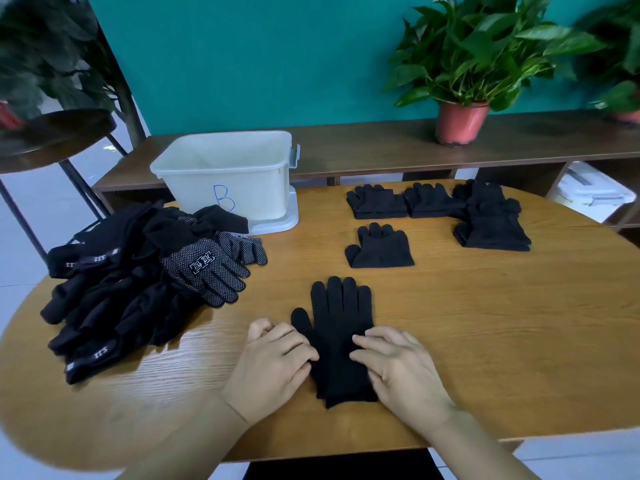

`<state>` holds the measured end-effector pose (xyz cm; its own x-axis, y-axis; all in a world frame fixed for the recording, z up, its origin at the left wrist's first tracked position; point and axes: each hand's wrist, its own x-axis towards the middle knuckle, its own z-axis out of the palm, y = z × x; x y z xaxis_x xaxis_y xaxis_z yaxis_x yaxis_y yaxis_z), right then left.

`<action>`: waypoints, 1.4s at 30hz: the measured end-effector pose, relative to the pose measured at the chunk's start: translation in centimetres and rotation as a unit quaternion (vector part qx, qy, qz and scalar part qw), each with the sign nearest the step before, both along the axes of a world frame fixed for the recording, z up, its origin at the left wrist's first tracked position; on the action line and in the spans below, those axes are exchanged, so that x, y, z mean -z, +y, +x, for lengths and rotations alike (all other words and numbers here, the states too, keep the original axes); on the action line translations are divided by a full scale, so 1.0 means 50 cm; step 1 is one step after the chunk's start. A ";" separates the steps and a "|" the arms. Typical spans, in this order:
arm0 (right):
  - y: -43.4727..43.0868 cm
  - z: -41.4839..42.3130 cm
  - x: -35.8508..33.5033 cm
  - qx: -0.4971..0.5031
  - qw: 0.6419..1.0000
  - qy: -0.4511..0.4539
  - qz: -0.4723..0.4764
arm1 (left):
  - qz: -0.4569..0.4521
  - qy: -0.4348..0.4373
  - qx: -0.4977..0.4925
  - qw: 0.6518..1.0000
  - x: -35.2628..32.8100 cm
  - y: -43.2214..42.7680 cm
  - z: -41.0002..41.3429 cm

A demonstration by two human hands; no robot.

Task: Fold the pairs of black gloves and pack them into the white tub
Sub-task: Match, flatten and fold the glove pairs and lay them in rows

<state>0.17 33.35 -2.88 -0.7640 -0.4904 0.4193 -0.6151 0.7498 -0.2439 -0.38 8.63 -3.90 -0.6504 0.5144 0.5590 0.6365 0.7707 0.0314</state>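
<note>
The step in hand is the squaring-up before a fold. A pair of black gloves [337,327] lies flat between the two hands, one glove stacked on the other, cuffs toward the person and fingers pointing away, not yet folded.

The right hand [398,365] rests on the pair's right side near the cuff, its fingers laid fairly straight across the knit, pressing and not gripping. The left hand [277,355] meets the opposite edge with bent fingers. I cannot tell whether it pinches the edge or only pushes against it.

The next move likely calls for lifting the cuff end and doubling it toward the fingers, as the folded pair [379,247] beyond the fingertips shows.

The cloth is soft matte knit and limp, so the layers could slip. The heap of loose gloves [138,271] left of the left hand shows white grip dots. The white tub [225,174], smooth translucent plastic, stands beyond that heap.
</note>
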 end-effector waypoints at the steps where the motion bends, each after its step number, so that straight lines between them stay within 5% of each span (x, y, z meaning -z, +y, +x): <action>1: -0.001 0.000 0.002 0.003 1.000 0.004 -0.004 | -0.009 0.007 0.006 1.000 0.000 0.000 0.000; 42: 0.019 0.003 0.015 -0.003 1.000 0.030 -0.003 | -0.098 -0.017 0.079 0.992 -0.031 -0.004 -0.009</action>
<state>0.32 34.28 -3.64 -0.7345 -0.4922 0.4671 -0.6332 0.7447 -0.2109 -0.81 8.41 -2.36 -0.5694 0.7084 0.4171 0.7512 0.6545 -0.0860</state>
